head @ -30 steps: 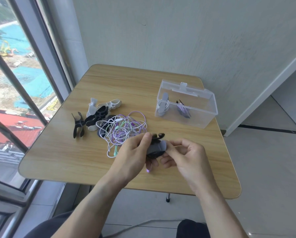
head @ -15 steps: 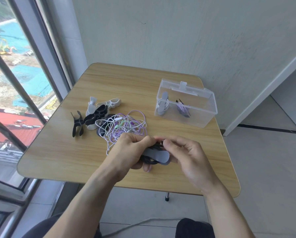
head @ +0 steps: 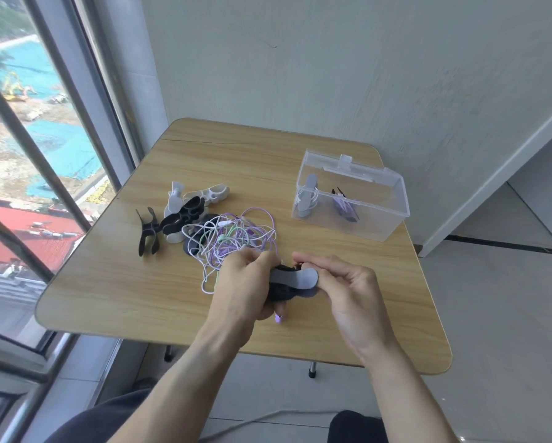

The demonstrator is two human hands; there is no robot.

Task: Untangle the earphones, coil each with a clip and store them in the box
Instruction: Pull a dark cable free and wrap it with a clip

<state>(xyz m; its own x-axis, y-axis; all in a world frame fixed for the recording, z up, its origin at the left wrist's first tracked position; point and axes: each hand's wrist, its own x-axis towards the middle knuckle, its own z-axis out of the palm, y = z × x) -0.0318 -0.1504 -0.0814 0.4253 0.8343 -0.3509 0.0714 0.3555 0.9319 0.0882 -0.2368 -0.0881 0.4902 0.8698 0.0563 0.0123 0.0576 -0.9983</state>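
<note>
Left hand (head: 245, 282): curled around a black coil (head: 281, 290) of earphone cable, holding it above the near part of the table (head: 114, 295).
Right hand (head: 348, 286): fingers bent, pinching the right end of a grey clip (head: 295, 278).
Grey clip: long axis goes left to right, almost level, lying across the top of the black coil; its rounded end points to the right hand.
Purple tip (head: 279, 318): shows below the left hand, pointing down to the table edge.
Tangle (head: 236, 241): white, green and purple cables in one loose heap on the table, just behind the left hand; one white loop reaches toward the near edge.
Spare clips (head: 178, 219): black, white and grey ones in a small pile, touching the left side of the tangle.
Box (head: 353, 198): clear, lid open, on the far right of the table, well apart from the hands.
In the box: one white coil with a grey clip (head: 308, 199) standing upright at the left, one purple coil with a dark clip (head: 345, 206) tilted at the right.
</note>
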